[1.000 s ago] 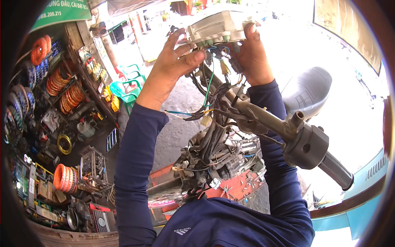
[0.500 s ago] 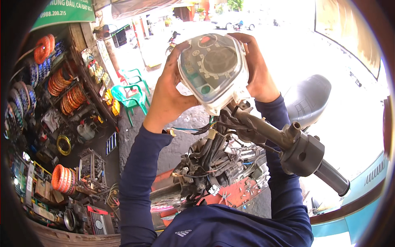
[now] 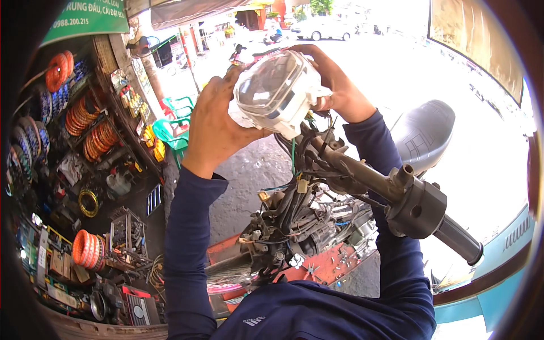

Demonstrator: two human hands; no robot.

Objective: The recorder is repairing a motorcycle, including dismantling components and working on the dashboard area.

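Speedometer housing (image 3: 277,90) clasped between both hands' fingers (image 3: 331,68)

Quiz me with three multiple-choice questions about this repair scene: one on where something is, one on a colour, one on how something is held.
1. Where is the speedometer unit?
A. Lying on the ground
B. Held up above the handlebar
C. Resting on the seat

2. What colour are the plastic chairs?
A. Green
B. White
C. Black

3. How is the speedometer unit held?
A. By the left hand alone
B. By the right hand alone
C. By both hands

Answers:
1 B, it is raised over the bare handlebar with wires running down from it.
2 A, both chairs by the shop front are green.
3 C, one hand clasps each side of it.
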